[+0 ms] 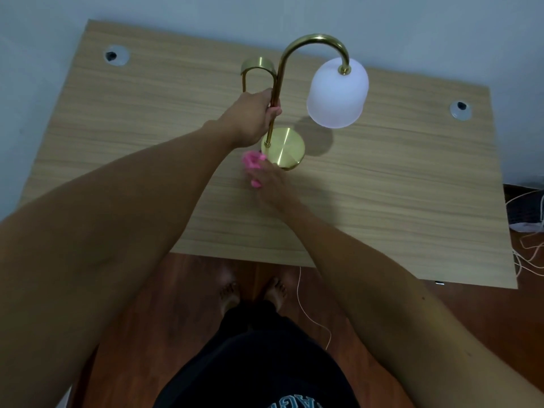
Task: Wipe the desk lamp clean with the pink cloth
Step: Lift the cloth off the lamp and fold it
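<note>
Reddish-brown wood floor (141, 304) under me, bare feet (253, 293) at the desk's near edge, thin pale cord (306, 313) trailing across the boards beside them. Black trousers (265, 357) fill the bottom of the view.

Light wood-grain desk top (397, 201) ahead, against a pale grey-blue wall (265, 10).

Right hand (272, 187): palm down on the desk, fingers curled closed around the bunched pink cloth (252, 163). Cloth pokes out at the fingertips and again at the thumb side. It sits just beside the near-left rim of the round brushed-brass lamp base (287, 147); can't tell if it touches the rim.

Left hand (253, 119): reaching in from the left, closed around the slim brass stem (276, 92) a little above the base. Fingertips (276, 111) wrap round to the right side of the stem.

Desk lamp stands upright near the middle of the desk. Stem rises from the base's left part, bends over in a gooseneck arc (318, 41) to the right, ends in a frosted white bell-shaped shade (337, 94) hanging open end down. Shade's shadow falls on the desk right of the base.

Behind the stem: a second brass piece, flat curved band (258, 66) on thin legs, farther back on the desk.

Two round cable grommets in the desk: far left (117, 55), right (460, 109).

Off the right edge: tangle of pale cables (530, 254) on the floor.
</note>
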### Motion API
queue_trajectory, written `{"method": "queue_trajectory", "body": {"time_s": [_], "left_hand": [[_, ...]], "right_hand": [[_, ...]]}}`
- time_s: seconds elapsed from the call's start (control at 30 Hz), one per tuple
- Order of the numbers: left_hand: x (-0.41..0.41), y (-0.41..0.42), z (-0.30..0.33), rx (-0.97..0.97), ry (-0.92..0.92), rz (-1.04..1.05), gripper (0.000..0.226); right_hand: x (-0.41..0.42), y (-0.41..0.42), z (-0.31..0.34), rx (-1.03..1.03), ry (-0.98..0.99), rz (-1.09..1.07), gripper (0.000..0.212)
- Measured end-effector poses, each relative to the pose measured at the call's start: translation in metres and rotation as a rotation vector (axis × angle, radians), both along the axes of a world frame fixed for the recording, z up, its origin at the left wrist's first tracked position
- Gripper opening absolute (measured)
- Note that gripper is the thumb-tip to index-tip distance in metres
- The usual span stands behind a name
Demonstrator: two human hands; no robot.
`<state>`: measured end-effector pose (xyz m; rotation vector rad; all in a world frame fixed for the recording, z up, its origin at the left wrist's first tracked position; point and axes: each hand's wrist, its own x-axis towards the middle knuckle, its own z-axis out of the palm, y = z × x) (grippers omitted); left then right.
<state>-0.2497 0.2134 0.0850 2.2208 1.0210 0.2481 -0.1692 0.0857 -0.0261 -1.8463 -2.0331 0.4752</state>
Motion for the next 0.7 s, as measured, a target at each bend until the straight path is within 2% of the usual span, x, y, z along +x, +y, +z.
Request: {"method": "queue_trajectory", "body": {"time_s": [0.07, 0.2, 0.33, 0.43, 0.6, 0.7], "left_hand": [[0.000, 0.001, 0.000, -0.018, 0.012, 0.001, 0.026], [0.001, -0.002, 0.002, -0.127, -0.012, 0.044, 0.029], [-0.018, -0.021, -0.001, -0.200, 0.010, 0.096, 0.047], [-0.041, -0.031, -0.013, -0.247, -0.011, 0.188, 0.046], [-0.069, -0.051, -0.015, -0.711, -0.199, 0.293, 0.039], [-0.075, -0.058, -0.012, -0.981, -0.292, 0.311, 0.029]], "right_hand": [[-0.014, -0.003, 0.019, -0.088, 0.178, -0.016, 0.039], [-0.026, -0.009, 0.036, -0.323, 0.636, -0.276, 0.029], [-0.014, -0.015, 0.055, -0.514, 1.117, -0.458, 0.023], [-0.001, -0.022, 0.069, -0.610, 1.353, -0.550, 0.022], [0.018, -0.034, 0.084, -0.630, 1.558, -0.670, 0.045], [0.025, -0.043, 0.102, -0.595, 1.673, -0.673, 0.042]]}}
